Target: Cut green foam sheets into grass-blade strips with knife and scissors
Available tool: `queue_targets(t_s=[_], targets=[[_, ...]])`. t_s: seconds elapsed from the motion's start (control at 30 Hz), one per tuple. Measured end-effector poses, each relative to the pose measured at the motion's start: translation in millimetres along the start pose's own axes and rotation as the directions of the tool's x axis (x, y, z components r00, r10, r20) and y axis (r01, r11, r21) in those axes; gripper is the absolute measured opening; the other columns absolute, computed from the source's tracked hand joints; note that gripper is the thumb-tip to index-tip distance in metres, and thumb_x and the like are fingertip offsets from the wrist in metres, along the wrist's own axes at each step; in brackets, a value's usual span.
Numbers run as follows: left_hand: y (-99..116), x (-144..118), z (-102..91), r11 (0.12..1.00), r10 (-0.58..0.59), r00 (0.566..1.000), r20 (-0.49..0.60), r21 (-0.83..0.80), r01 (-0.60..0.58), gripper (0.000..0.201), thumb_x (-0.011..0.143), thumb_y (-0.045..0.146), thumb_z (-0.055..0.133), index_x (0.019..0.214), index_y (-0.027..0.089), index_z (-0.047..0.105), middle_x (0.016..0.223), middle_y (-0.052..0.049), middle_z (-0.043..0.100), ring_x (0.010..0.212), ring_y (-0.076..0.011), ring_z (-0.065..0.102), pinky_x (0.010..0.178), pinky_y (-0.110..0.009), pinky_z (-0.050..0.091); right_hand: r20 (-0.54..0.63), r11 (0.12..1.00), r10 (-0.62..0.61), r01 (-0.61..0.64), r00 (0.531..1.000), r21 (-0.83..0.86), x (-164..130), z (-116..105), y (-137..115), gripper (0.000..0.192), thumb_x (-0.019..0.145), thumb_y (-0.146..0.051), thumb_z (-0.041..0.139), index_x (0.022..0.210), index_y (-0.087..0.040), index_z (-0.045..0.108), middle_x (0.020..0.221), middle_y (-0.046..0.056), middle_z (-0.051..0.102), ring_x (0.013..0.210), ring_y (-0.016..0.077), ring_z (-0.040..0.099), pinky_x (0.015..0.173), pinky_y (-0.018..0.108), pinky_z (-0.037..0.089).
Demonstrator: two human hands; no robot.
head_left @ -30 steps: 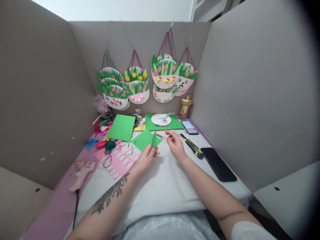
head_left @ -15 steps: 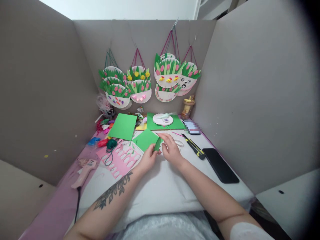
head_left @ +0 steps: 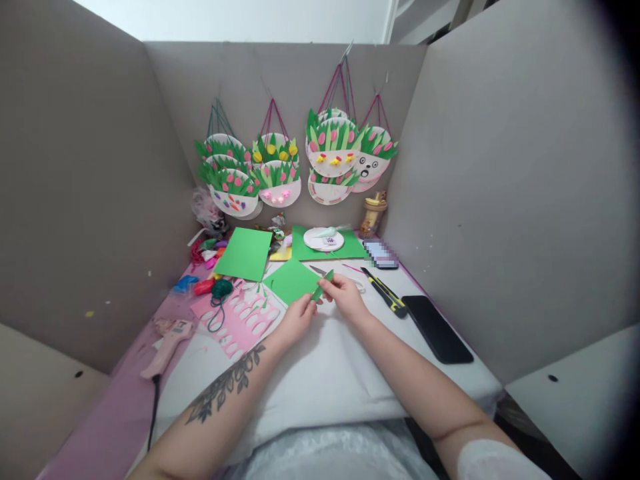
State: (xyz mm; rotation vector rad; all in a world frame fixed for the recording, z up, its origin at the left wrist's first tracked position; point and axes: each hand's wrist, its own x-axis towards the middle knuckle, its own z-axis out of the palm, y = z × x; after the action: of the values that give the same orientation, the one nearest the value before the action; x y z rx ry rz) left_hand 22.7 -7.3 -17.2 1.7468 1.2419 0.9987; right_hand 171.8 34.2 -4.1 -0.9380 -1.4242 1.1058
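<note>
Both hands are meeting over the middle of the worktop (head_left: 310,380), pinching one little green paper leaf (head_left: 321,287) between them. The left hand (head_left: 296,320) has its fingers clamped on the lower end, the right hand (head_left: 346,295) has its fingers closed on the upper part, so the leaf sits tilted just above a green square sheet (head_left: 290,280).

No readable writing anywhere that I can make out. The one spot that might carry some, a small flat thing (head_left: 381,253) at the back right, is blurred out.

Container-wise: a small jar (head_left: 371,217) with a yellow top stands by the back wall, contents too small to tell. A white paper plate (head_left: 323,239) lies on another green sheet (head_left: 350,248) with something pale on it.

Also lying about: a black phone (head_left: 437,328) on the right, a yellow-and-black cutter (head_left: 385,291) next to it, a pink sheet with oval cut-outs (head_left: 240,319), a pink glue gun (head_left: 167,339) on the left, and decorated paper-plate baskets (head_left: 295,163) hanging on the back panel.
</note>
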Motion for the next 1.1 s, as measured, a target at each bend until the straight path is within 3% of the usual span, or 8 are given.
queue_targets(t_s=[0.13,0.2,0.3,0.37,0.47,0.67,0.9,1.1], targets=[[-8.7,4.9,-1.7,0.997,-0.035,0.998,-0.044,0.065,0.038,0.024,0.085,0.027,0.037,0.071,0.017,0.052,0.072,-0.002,0.058,0.069,-0.0151,0.052,0.069,-0.027,0.038,-0.163,0.972,0.131,-0.094,0.978,0.214,6.6,-4.5,6.5,0.042,0.061,-0.056,0.071,0.07,-0.017,0.058,0.051,-0.003,0.055,0.045,0.0102,0.046,0.045,0.023,0.036],[-13.2,6.5,-2.0,0.997,-0.046,0.998,-0.047,0.066,0.049,0.025,0.086,0.03,0.036,0.071,0.017,0.053,0.069,-0.002,0.058,0.067,-0.0148,0.051,0.066,-0.026,0.038,-0.099,0.96,0.171,-0.143,0.98,0.239,5.9,-1.9,11.2,0.042,0.057,-0.053,0.075,0.072,-0.017,0.061,0.052,-0.002,0.057,0.046,0.0108,0.049,0.046,0.023,0.038],[-17.0,7.1,-3.2,0.993,-0.038,0.998,-0.042,0.107,0.042,0.03,0.087,0.033,0.035,0.067,0.018,0.051,0.063,0.0,0.054,0.062,-0.0144,0.05,0.061,-0.026,0.036,0.124,0.96,0.196,-0.216,0.973,0.179,1.4,6.9,16.9,0.038,0.055,-0.047,0.078,0.071,-0.016,0.064,0.052,-0.001,0.06,0.047,0.0111,0.051,0.048,0.023,0.04],[-16.5,7.0,-5.3,0.986,-0.044,0.998,-0.043,0.156,0.051,0.032,0.087,0.035,0.034,0.065,0.018,0.05,0.059,0.0,0.052,0.059,-0.0145,0.049,0.059,-0.026,0.035,0.205,0.962,0.191,-0.225,0.96,0.156,0.3,11.1,19.0,0.035,0.058,-0.047,0.077,0.067,-0.015,0.065,0.052,-0.001,0.06,0.047,0.0104,0.051,0.049,0.023,0.039],[-12.4,7.5,-9.4,0.979,-0.064,0.998,0.004,0.193,0.062,0.032,0.087,0.035,0.034,0.071,0.017,0.056,0.056,0.001,0.053,0.058,-0.015,0.049,0.06,-0.026,0.035,0.141,0.946,0.239,-0.263,0.961,0.191,5.3,6.2,18.9,0.038,0.054,-0.049,0.078,0.063,-0.014,0.064,0.051,0.001,0.061,0.045,0.0101,0.05,0.047,0.023,0.038],[-7.7,7.8,-11.1,0.964,-0.073,0.996,0.054,0.26,0.056,0.033,0.086,0.035,0.034,0.073,0.017,0.058,0.057,0.0,0.057,0.057,-0.0157,0.05,0.06,-0.026,0.035,-0.014,0.934,0.269,-0.258,0.963,0.248,22.5,-32.4,13.1,0.04,0.048,-0.047,0.081,0.059,-0.016,0.058,0.047,-0.001,0.058,0.042,0.0079,0.047,0.044,0.021,0.033],[-14.4,7.6,-16.3,0.945,-0.113,0.99,0.084,0.318,0.081,0.034,0.087,0.036,0.032,0.073,0.018,0.057,0.057,-0.001,0.06,0.06,-0.0184,0.055,0.063,-0.028,0.037,0.022,0.942,0.257,-0.255,0.966,0.217,27.9,-51.0,18.0,0.039,0.051,-0.045,0.081,0.065,-0.017,0.058,0.049,-0.003,0.057,0.045,0.0093,0.051,0.045,0.02,0.036],[-13.5,7.4,-24.7,0.926,-0.139,0.981,0.139,0.37,0.079,0.034,0.087,0.035,0.032,0.067,0.019,0.055,0.058,-0.002,0.061,0.06,-0.0181,0.056,0.062,-0.027,0.036,0.158,0.98,0.199,-0.201,0.967,-0.008,25.4,-62.4,13.5,0.028,0.058,-0.036,0.077,0.068,-0.018,0.058,0.052,-0.002,0.059,0.047,0.0111,0.053,0.049,0.023,0.042]])
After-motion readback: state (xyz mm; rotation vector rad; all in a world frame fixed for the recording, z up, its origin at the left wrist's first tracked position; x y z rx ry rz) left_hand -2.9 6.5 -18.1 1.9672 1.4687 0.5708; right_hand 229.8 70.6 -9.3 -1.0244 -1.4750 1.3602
